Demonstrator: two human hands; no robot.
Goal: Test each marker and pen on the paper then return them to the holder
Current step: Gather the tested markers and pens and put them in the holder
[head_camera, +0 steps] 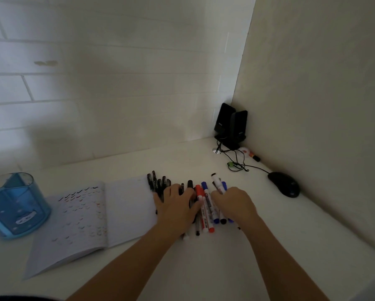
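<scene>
A pile of markers and pens (205,205) lies on the white desk, right of an open notebook (89,216) covered in small coloured tick marks. My left hand (176,208) rests flat on the black pens (158,183) with fingers spread. My right hand (233,203) is closed around a white marker (217,184) with a black cap, which sticks up out of the fist above the blue markers. A red-capped marker (200,192) lies between my hands. The blue translucent holder (15,205) stands at the far left, and it looks empty.
Two black speakers (231,127) stand in the back right corner with tangled cables (236,164). A black mouse (284,184) lies by the right wall. A small red and white object (250,154) lies near the speakers. Walls close the back and right.
</scene>
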